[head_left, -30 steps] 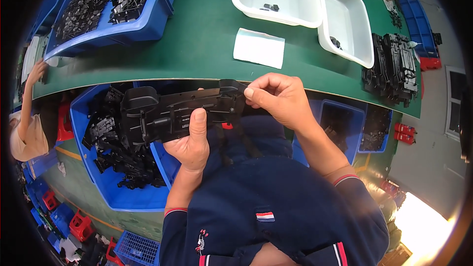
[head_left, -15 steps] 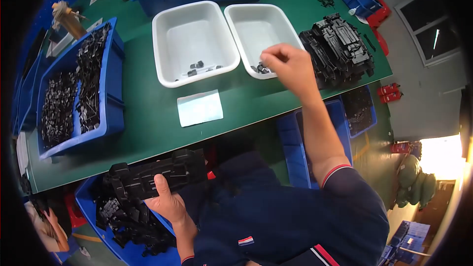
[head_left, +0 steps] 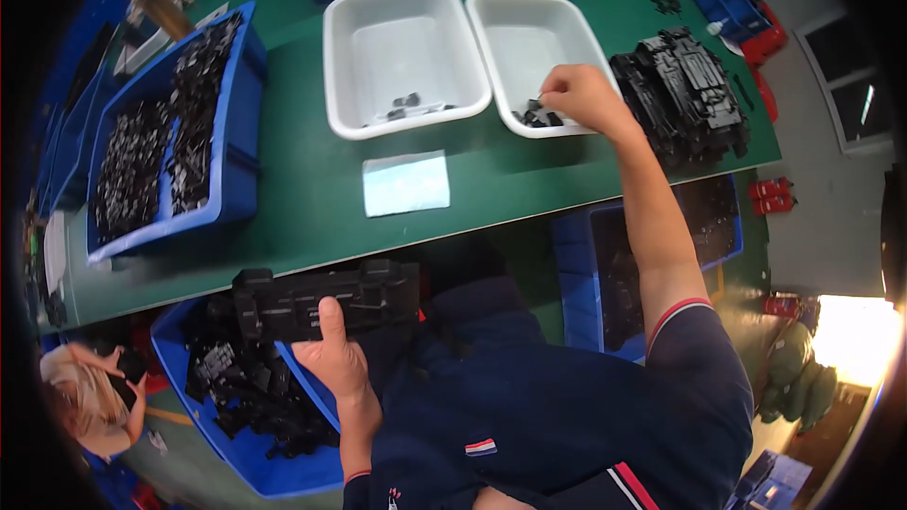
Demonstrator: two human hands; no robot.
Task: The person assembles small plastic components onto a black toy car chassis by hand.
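Note:
My left hand grips a long black moulded plastic part below the table's front edge, its thumb lying across the face. The fingers behind the part are hidden. Over the near end of the right white tub, my right hand is closed in a pinch. A small black plastic piece shows at its fingertips. Several similar loose pieces lie just below in the tub. The left white tub also has a few small black pieces at its near end.
A blue bin of small black parts stands on the green table at left. Stacked black moulded parts lie at right. A white sheet lies before the tubs. Below is a blue bin of black parts; another person is at lower left.
The whole view has shifted, moving the scene up and to the right. My right fingers have bunched closer together by the loose pieces. My left hand keeps its hold on the moulded part.

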